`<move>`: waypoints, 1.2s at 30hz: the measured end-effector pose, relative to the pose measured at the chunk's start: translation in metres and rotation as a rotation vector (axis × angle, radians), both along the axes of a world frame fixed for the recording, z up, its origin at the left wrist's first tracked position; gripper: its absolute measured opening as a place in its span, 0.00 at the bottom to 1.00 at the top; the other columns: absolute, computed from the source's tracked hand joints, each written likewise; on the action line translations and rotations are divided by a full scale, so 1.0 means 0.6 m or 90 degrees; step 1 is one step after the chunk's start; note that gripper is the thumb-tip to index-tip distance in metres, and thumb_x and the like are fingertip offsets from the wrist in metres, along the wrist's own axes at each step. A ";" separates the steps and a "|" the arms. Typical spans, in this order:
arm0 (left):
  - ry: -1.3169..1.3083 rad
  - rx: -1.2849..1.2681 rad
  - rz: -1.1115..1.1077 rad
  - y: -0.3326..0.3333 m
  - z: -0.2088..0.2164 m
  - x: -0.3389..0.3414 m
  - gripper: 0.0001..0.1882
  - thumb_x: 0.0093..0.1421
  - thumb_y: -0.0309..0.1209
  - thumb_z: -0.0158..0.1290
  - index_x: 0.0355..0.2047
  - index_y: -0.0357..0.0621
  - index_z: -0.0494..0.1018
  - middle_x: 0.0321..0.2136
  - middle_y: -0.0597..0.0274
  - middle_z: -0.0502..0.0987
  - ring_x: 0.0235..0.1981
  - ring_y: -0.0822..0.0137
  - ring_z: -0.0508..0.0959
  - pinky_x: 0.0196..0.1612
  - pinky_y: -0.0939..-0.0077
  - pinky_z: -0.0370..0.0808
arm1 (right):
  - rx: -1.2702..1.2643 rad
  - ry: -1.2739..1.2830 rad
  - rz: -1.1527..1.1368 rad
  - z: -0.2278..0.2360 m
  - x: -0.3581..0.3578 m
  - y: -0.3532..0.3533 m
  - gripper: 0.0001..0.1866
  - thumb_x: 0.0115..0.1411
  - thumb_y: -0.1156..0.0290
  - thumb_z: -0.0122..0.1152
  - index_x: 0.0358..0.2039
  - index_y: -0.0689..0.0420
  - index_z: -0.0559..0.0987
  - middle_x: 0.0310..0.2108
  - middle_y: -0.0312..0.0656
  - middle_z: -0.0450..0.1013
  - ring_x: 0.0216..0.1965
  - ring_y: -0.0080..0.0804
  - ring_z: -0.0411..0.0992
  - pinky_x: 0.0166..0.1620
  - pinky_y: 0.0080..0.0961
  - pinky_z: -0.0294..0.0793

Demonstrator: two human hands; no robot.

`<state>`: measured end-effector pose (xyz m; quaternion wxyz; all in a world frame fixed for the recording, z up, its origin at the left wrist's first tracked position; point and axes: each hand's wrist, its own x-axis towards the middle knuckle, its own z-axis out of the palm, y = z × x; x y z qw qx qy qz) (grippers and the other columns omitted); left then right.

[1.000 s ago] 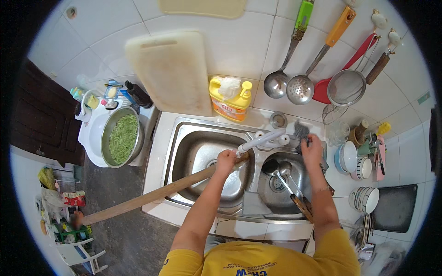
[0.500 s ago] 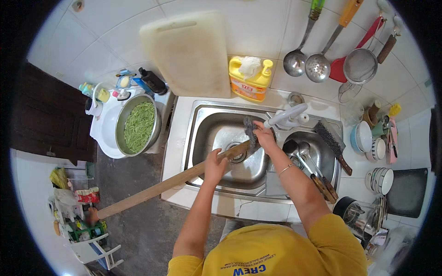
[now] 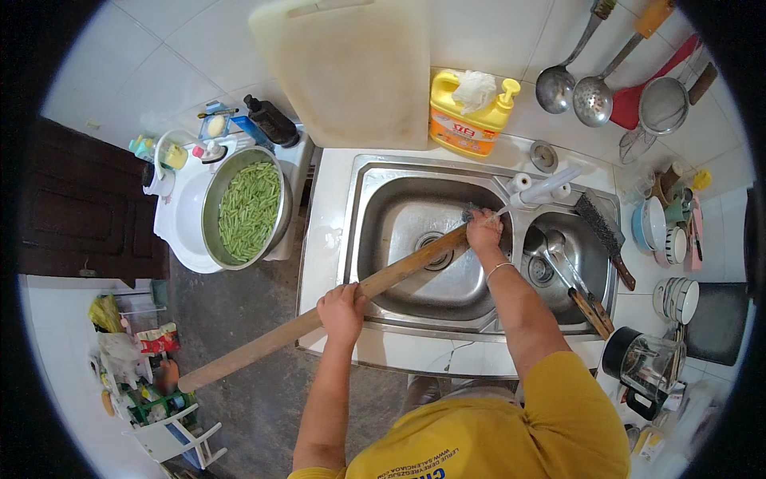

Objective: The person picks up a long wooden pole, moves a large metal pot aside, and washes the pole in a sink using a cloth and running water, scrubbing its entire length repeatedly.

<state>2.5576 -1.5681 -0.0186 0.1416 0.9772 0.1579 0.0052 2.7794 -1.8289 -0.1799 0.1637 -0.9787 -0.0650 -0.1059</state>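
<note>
Since the earlier frame our right hand (image 3: 484, 233) has slid along the long pale wooden pole (image 3: 335, 307) toward its upper end, under the white tap (image 3: 546, 185), and our view has swung slightly left. Largest first: the double stainless steel sink (image 3: 399, 223) sits in the white tiled surface (image 3: 331, 199). That pole runs from near the grey floor (image 3: 239, 311) on our left, up over the sink's front rim and into the left basin. Our left hand (image 3: 341, 311) is clamped round the pole at the rim; our right hand grips the pole's tip, fingers closed, pressing what looks like a dark scrubbing pad on it. We judge the washing to be mid-way: the tip is being scrubbed, the shaft looks dry.

As for containers, the left basin holds only the pole's end, the right basin holds ladles (image 3: 550, 247), and the round steel bowl (image 3: 209, 215) on the white appliance holds chopped green beans (image 3: 249, 207). A yellow detergent bottle (image 3: 467, 116) stands behind the sink.
</note>
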 end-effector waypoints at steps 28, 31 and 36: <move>0.038 0.024 0.016 0.032 0.019 -0.052 0.25 0.47 0.31 0.57 0.47 0.48 0.70 0.49 0.53 0.69 0.55 0.54 0.64 0.59 0.45 0.50 | 0.246 0.129 0.100 0.020 -0.002 -0.024 0.15 0.51 0.74 0.48 0.38 0.54 0.78 0.35 0.54 0.71 0.40 0.50 0.70 0.45 0.39 0.69; -0.011 0.061 0.005 0.009 0.009 -0.043 0.25 0.46 0.31 0.58 0.47 0.47 0.70 0.49 0.51 0.68 0.55 0.52 0.63 0.58 0.45 0.51 | 0.335 0.317 0.129 0.133 -0.014 -0.027 0.16 0.51 0.70 0.47 0.39 0.56 0.77 0.38 0.54 0.73 0.42 0.50 0.70 0.49 0.34 0.68; -0.125 -0.062 -0.124 -0.097 0.005 0.036 0.23 0.44 0.29 0.59 0.42 0.38 0.70 0.45 0.46 0.70 0.49 0.46 0.68 0.51 0.54 0.64 | 0.300 0.321 0.100 0.241 -0.001 -0.083 0.19 0.52 0.67 0.49 0.45 0.56 0.73 0.41 0.53 0.72 0.44 0.49 0.70 0.49 0.35 0.67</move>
